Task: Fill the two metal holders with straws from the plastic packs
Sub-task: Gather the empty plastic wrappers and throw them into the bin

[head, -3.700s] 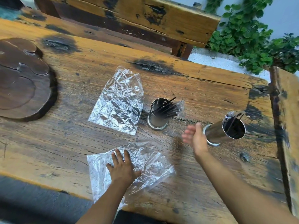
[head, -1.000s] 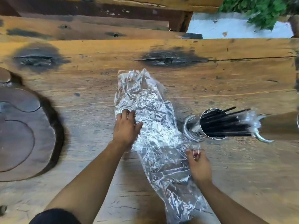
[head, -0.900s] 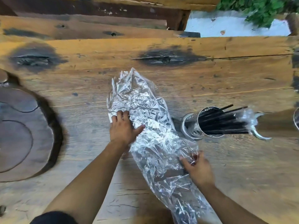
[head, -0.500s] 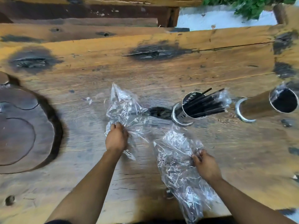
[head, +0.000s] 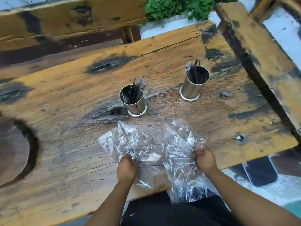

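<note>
now each grip (head: pixel 127 167) (head: pixel 205 160) clutches a plastic pack (head: pixel 130 144) (head: pixel 180 154).

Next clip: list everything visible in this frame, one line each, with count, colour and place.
metal holders: 2, silver, upright mid-table, left one, right one
straws: several, black, standing in both holders
plastic packs: 2, clear, crumpled at the near table edge, left, right
table: 1, worn yellow-brown wood
wooden slab: 1, dark brown, far left
bench: 1, wooden, behind table
plant: green, top centre
hands: left hand grips left pack; right hand grips right pack
</note>
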Demonstrator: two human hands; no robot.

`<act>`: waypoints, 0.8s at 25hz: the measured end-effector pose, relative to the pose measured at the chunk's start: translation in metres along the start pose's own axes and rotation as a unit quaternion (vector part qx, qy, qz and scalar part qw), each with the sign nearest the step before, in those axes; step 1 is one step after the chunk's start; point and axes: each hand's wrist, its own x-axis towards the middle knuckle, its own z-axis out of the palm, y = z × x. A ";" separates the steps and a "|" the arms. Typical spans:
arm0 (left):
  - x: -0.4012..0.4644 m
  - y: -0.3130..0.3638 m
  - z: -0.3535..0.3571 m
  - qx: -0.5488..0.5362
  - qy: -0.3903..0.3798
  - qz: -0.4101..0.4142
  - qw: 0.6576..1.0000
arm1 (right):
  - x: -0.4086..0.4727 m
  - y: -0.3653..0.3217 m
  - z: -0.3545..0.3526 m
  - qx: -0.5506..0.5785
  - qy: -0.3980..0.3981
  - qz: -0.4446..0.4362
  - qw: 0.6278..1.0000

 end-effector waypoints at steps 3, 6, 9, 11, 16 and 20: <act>-0.040 0.067 0.043 0.015 0.000 0.036 0.999 | 0.009 0.054 -0.066 0.047 0.047 0.042 0.997; -0.072 0.138 0.087 0.040 -0.027 0.104 0.993 | 0.014 0.105 -0.130 0.112 0.092 0.089 0.985; -0.094 0.201 0.127 0.100 -0.062 0.185 0.976 | 0.021 0.162 -0.180 0.207 0.152 0.181 0.949; -0.106 0.239 0.152 0.134 -0.085 0.246 0.956 | 0.020 0.195 -0.205 0.251 0.178 0.234 0.922; -0.133 0.309 0.214 0.199 -0.136 0.376 0.895 | 0.002 0.255 -0.245 0.317 0.243 0.299 0.867; -0.164 0.354 0.271 0.241 -0.195 0.452 0.837 | 0.023 0.344 -0.254 0.350 0.281 0.351 0.822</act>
